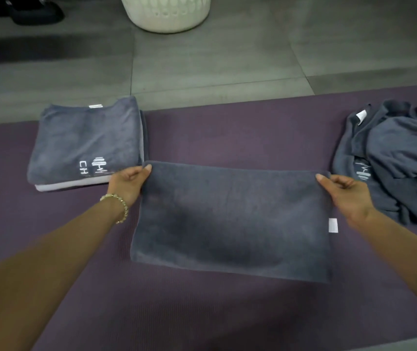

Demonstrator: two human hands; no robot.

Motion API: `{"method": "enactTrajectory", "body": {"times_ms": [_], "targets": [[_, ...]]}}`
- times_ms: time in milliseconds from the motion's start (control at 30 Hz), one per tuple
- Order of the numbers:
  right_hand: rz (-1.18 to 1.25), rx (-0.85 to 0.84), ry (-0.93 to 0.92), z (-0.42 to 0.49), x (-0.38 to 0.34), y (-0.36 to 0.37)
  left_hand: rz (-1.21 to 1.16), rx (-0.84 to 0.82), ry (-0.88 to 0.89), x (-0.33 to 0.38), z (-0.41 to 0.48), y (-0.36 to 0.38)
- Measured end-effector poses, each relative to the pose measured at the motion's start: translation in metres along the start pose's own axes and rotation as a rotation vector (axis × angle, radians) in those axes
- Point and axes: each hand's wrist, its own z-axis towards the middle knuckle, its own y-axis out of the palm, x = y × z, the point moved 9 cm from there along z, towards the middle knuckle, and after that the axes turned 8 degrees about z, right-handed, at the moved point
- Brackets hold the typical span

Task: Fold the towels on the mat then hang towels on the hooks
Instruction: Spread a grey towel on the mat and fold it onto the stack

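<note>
Grey towel (230,219) lies flat on the purple mat (202,312); left hand (126,183) and right hand (346,193) each pinch one far corner. One folded stack (86,143), seemingly two towels, lies left; one crumpled heap (399,158) lies right.

Before us a purple mat (227,138) on grey tiles (202,59), folded grey towel stack (83,143), flat grey towel (230,219) (centre), crumpled towel pile (399,158)

Left hand (126,184) and right hand (346,192) each pinch a far corner of the folded dark-grey terry towel (232,221) on the purple mat (202,312). Folded grey towel stack (86,143) left, crumpled grey towel pile (399,163) right, white perforated basket (167,12) beyond.
</note>
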Motion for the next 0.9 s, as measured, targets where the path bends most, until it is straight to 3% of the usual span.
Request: {"method": "enactTrajectory", "body": {"times_ms": [133, 233, 400, 600, 900], "targets": [[-0.138, -0.01, 0.055, 0.018, 0.014, 0.014, 0.178, 0.056, -0.01, -0.002, 0.005, 0.013], [-0.199, -0.038, 0.149, 0.01, 0.041, 0.013, 0.353, -0.013, -0.076, -0.025, -0.001, 0.015], [-0.426, -0.036, 0.082, -0.033, 0.047, 0.004, 0.405, -0.204, -0.091, -0.06, -0.048, 0.016], [-0.46, -0.021, 0.105, -0.089, 0.061, -0.005, 0.237, 0.012, -0.059, -0.073, -0.08, 0.009], [-0.635, 0.032, 0.001, -0.098, 0.064, -0.014, 0.373, 0.089, 0.033, -0.065, -0.091, 0.01]]}}
